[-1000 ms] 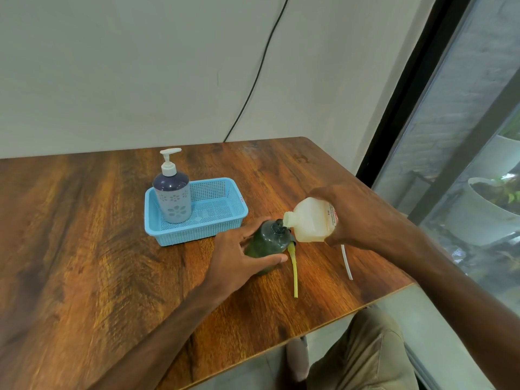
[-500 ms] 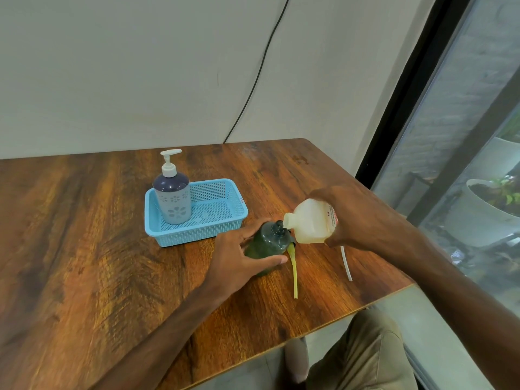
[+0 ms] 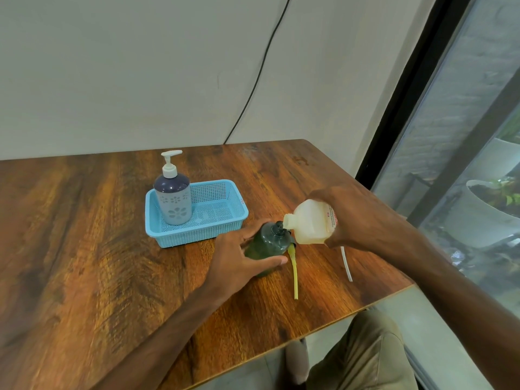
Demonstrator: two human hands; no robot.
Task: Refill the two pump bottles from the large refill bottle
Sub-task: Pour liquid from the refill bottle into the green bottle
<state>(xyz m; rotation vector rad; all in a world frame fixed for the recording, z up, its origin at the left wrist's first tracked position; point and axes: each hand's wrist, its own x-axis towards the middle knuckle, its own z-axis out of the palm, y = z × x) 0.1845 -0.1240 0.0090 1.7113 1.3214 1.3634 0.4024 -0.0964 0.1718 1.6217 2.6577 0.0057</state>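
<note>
On table [image 3: 84,249], left hand [image 3: 239,263] gripping green bottle [image 3: 267,246], right hand [image 3: 357,218] tipping refill bottle [image 3: 309,223], pour unseen

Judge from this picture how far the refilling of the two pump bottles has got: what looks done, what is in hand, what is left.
Done: the green bottle stands open, its yellow-tubed pump on the table.
In hand: the left hand steadies it; the right hand tips the refill bottle spout to its neck.
Left: the blue bottle in the basket is still capped; its level cannot be judged.
</note>
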